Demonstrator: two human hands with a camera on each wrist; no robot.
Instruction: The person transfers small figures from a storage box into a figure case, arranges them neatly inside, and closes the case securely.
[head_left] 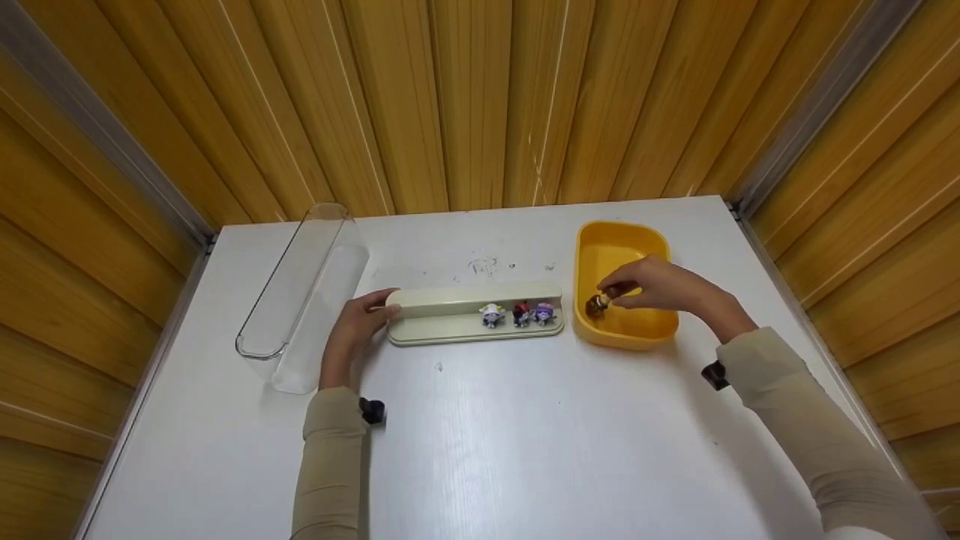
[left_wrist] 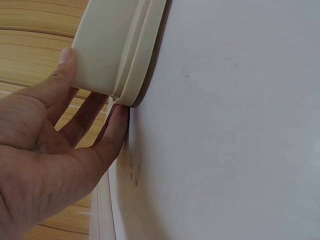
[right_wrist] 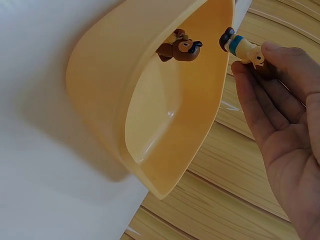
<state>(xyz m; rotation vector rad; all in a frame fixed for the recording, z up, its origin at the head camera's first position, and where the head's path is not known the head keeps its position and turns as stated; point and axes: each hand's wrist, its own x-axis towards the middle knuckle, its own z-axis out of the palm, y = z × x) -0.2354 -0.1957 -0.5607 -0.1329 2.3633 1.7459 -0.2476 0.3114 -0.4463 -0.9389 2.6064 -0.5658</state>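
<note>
My right hand [head_left: 658, 285] pinches a small toy figurine [right_wrist: 245, 50] between thumb and fingers, over the yellow bin [head_left: 630, 343]. The figurine has dark feet, a blue band and a brown top, and lies sideways in the right wrist view. A second, brown figurine [right_wrist: 185, 50] is inside the bin. With thumb and fingertips my left hand [head_left: 358, 322] holds the left end of a long cream stepped tray [head_left: 442, 328]. Toward the tray's right end stand a white-topped figurine [head_left: 492, 315], a red-and-black one [head_left: 521, 313] and a purple one [head_left: 544, 313].
A long clear plastic cover [head_left: 289, 300] lies slanted on the white table [head_left: 465, 435], left of the tray. Wood-patterned walls [head_left: 472, 105] enclose the back and sides. The yellow bin stands close to the tray's right end.
</note>
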